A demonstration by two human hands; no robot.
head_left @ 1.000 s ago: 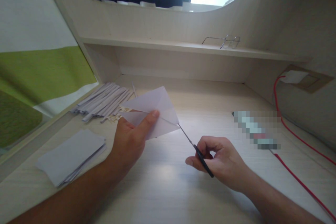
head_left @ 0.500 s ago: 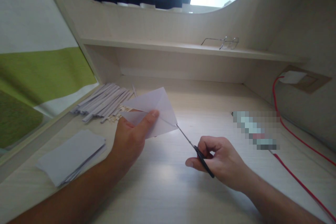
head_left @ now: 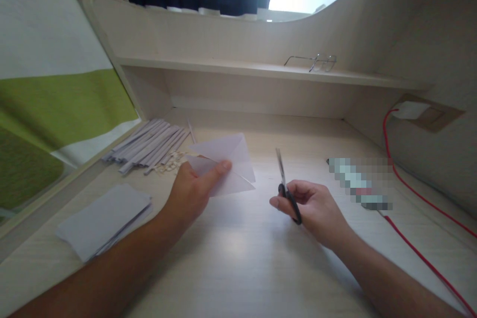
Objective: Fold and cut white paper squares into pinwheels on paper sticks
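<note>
- The left hand (head_left: 194, 191) was closed in a pinch on a folded sheet of white paper (head_left: 225, 166), with the thumb laid across the near face and the fingers hidden behind it.
- The left forearm entered from the lower left and angled up toward the centre of the desk (head_left: 238, 258); the paper was held raised above the desk surface, partly slit so that two flaps spread apart.
- The right hand (head_left: 313, 206) was curled around the black handles of a pair of scissors (head_left: 285, 186); the fingers were bent through or around the loops, and the thumb position could not be told.
- The scissor blades were together and pointed up and away from the person, clear of the paper, just to the right of its edge.
- The right forearm entered from the lower right.
- A bundle of cut paper strips (head_left: 149, 141) lay behind the left hand, and a stack of white sheets (head_left: 104, 218) lay near the left forearm.
- A red cable (head_left: 421, 258) ran along the desk to the right of the right hand.
- Eyeglasses (head_left: 316, 62) rested on the shelf (head_left: 223, 67).
</note>
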